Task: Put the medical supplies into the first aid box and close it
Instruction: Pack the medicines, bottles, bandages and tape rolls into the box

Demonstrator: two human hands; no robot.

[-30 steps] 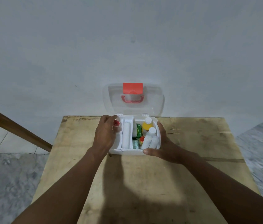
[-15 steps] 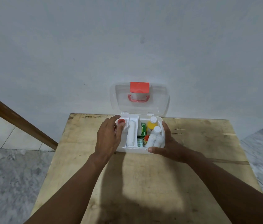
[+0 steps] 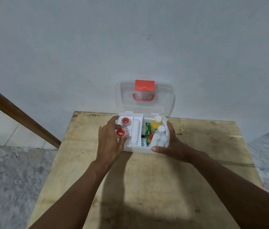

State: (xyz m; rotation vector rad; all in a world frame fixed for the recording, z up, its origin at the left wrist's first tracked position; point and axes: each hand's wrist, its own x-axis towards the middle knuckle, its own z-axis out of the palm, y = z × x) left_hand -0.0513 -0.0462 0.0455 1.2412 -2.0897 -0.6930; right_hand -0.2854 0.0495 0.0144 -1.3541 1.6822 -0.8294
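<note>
My first aid box [image 3: 140,149] stands open at the far edge of the wooden table [image 3: 204,138], close to the wall. The clear lid [image 3: 168,100] is upright behind it, w/ a red latch [image 3: 144,85] and a red handle [image 3: 143,97] on it.

My right hand [image 3: 174,146] holds the R end of the box. The thumb lies along the front wall and the other fingers are curled round the R side wall, so this hand is clamped on the box.

My left hand [image 3: 109,144] is over the L compartment, fingers apart and nearly straight, gripping nothing. The fingertips are at the far tape roll [image 3: 125,121] and the near tape roll [image 3: 120,132], both w/ red cores. If they really touch them, I cannot tell. Both rolls lie inside the L compartment.

Just beside them, in the narrow middle compartment, a white bandage roll [image 3: 135,131] lies lengthwise.

In the R compartment are:
- a yellow bottle [image 3: 156,124] w/ white cap, at the back
- a green carton [image 3: 148,128]
- a teal packet [image 3: 144,142]
- a small red-capped item [image 3: 150,137]
- white bottles [image 3: 156,139], lying near the front-R corner

A brown wooden rail [image 3: 19,113] runs slanted at the L, beyond the table.
</note>
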